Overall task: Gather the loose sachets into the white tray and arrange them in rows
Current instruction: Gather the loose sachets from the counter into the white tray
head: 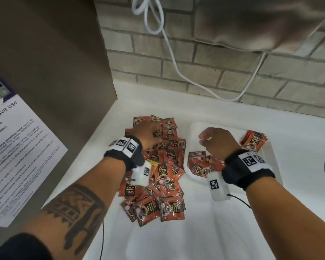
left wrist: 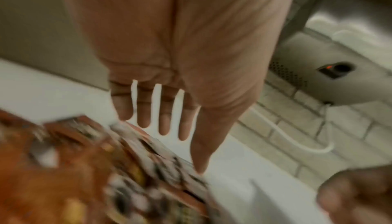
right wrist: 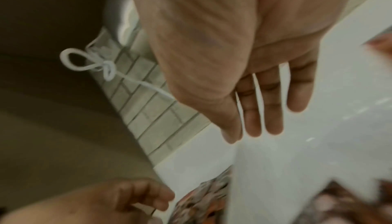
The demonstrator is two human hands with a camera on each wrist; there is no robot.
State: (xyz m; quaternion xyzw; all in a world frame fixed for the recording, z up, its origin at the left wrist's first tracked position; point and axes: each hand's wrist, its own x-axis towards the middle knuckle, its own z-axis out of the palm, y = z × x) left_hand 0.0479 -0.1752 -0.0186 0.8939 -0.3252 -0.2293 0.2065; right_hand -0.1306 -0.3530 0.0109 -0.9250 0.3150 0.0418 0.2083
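Your left hand (head: 148, 133) lies over the far part of the heap of loose orange-red coffee sachets (head: 158, 177) on the white desk (head: 204, 231). The left wrist view shows its fingers (left wrist: 164, 118) straight and spread apart, gripping nothing. The heap holds a few dozen sachets; they overlap too much for an exact count.

Your right hand (head: 219, 142) hovers over the white rectangular plastic tray (head: 193, 128), which sits just right of the heap. In the right wrist view its fingers (right wrist: 273, 110) are extended and slightly apart, empty.

Two groups of sachets already lie in the tray. One is a neat fanned stack of orange-red sachets (head: 253, 140) at the far right corner; its edges are too close together to count. The other is a loose cluster of orange-red sachets (head: 199, 163) at the near left corner, partly hidden by your right wrist, with about five or six showing.

One white cable (head: 176, 59) hangs in a loop against the grey brick wall (head: 233, 76) behind the desk. One printed paper notice (head: 17, 147) is stuck on the brown panel to your left.
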